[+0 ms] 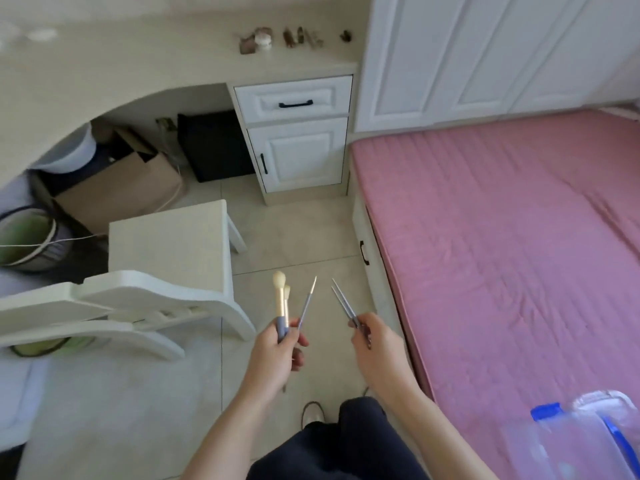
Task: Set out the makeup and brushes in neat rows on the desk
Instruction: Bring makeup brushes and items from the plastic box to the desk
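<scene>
Gripping three brushes (284,306) in our left hand (277,355) and two thin ones (343,303) pinched in our right hand (375,348), we face the bench (138,64) at eleven o'clock.

Desk items (287,39) blurred; container (585,441) edge-cut.

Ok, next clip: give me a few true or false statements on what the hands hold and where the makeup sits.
1. The left hand holds two fluffy brushes and one thin brush. True.
2. The right hand is empty. False: it holds two thin brushes.
3. Some small makeup items already lie on the desk. True.
4. The clear container with blue clips stands on the desk. False: it rests on the pink bed.
</scene>
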Motion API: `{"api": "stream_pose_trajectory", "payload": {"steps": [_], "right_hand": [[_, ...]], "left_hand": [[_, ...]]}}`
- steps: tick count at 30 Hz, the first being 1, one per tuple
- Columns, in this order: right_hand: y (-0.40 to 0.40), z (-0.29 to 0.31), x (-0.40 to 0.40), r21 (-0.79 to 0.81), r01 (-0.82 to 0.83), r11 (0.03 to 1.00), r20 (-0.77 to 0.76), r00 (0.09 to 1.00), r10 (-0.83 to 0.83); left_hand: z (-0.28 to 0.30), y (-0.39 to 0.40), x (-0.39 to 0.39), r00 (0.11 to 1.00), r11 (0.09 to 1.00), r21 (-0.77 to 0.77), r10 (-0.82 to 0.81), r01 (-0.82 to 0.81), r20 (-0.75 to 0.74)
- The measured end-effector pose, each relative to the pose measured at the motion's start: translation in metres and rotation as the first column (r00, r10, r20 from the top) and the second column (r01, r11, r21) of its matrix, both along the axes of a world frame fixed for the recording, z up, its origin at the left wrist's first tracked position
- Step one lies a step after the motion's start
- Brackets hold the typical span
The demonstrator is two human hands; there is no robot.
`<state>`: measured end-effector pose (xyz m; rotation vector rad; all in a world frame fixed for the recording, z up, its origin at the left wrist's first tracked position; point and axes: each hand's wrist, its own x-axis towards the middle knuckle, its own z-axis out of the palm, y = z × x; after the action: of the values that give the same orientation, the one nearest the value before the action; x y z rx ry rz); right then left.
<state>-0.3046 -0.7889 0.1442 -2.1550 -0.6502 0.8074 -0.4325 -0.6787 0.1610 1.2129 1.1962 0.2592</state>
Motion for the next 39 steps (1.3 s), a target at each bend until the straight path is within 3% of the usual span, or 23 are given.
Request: {"api": "stream_pose_trajectory", "payload": {"steps": [7, 14, 21, 28, 30, 32, 34, 36, 39], "right_hand": [[0.066, 0.0, 0.063, -0.012, -0.006, 1.0, -0.103, 0.995, 0.005], [0.159, 0.012, 0.164, 0.026, 0.027, 0.999, -0.314, 0.949, -0.018], [0.248, 0.046, 0.262, 0.067, -0.116, 0.991, -0.238, 0.963, 0.129], [0.328, 0.046, 0.316, 0.029, -0.279, 0.96, 0.006, 0.96, 0.279], [0.352, 0.043, 0.328, -0.034, -0.304, 0.952, 0.153, 0.94, 0.306], [0.376, 0.042, 0.338, -0.131, -0.302, 0.944, 0.405, 0.853, 0.329], [0.404, 0.045, 0.348, -0.154, -0.269, 0.951, 0.546, 0.779, 0.309], [0.437, 0.05, 0.357, -0.086, -0.255, 0.963, 0.526, 0.809, 0.261], [0.488, 0.06, 0.373, 0.099, -0.209, 0.973, 0.305, 0.937, 0.17]], "left_hand": [[-0.01, 0.059, 0.062, 1.0, 0.998, -0.063, 0.022, -0.023, -0.019], [0.003, 0.131, 0.164, 0.996, 0.993, -0.065, 0.093, -0.093, -0.012], [0.02, 0.198, 0.247, 0.991, 0.99, -0.074, 0.127, -0.123, 0.051], [0.022, 0.274, 0.293, 0.973, 0.971, -0.14, 0.208, -0.193, 0.102], [0.021, 0.302, 0.304, 0.967, 0.966, -0.158, 0.225, -0.205, 0.122], [0.02, 0.333, 0.316, 0.963, 0.962, -0.17, 0.236, -0.213, 0.132], [0.019, 0.366, 0.329, 0.963, 0.962, -0.178, 0.232, -0.207, 0.134], [0.02, 0.401, 0.34, 0.969, 0.965, -0.183, 0.212, -0.187, 0.13], [0.025, 0.456, 0.355, 0.979, 0.974, -0.183, 0.156, -0.131, 0.128]]}}
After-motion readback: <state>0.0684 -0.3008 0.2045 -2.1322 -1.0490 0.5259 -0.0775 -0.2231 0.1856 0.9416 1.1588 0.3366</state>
